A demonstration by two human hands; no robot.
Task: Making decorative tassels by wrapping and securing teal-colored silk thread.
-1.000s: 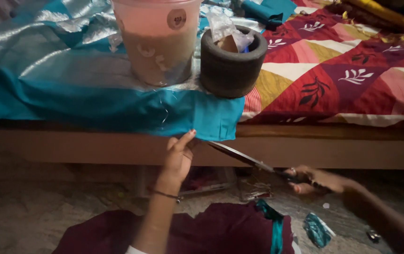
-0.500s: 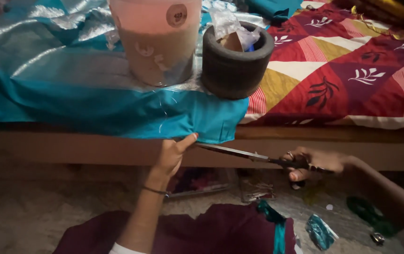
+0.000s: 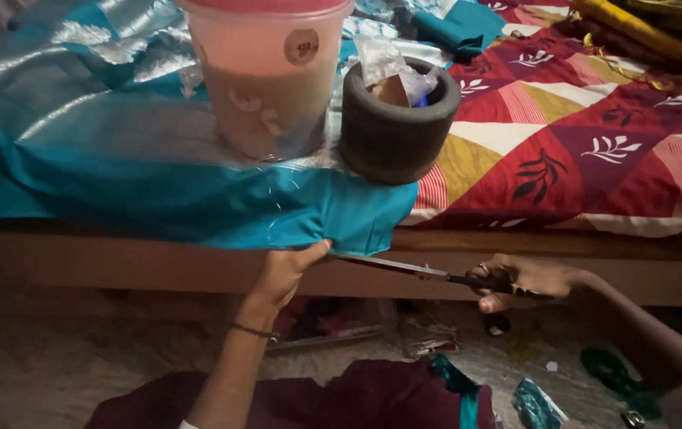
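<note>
— Well, the left hand (image 3: pixel 281 274) pinches the teal cloth (image 3: pixel 198 199) at the bed's edge (hem pulled taut).
— And the right hand (image 3: pixel 527 280), fingers closed through the scissors (image 3: pixel 428 272); I'd keep that edge tight and the blades level.

Glossy teal cloth (image 3: pixel 198 199), metal scissors (image 3: pixel 404 267)
</note>
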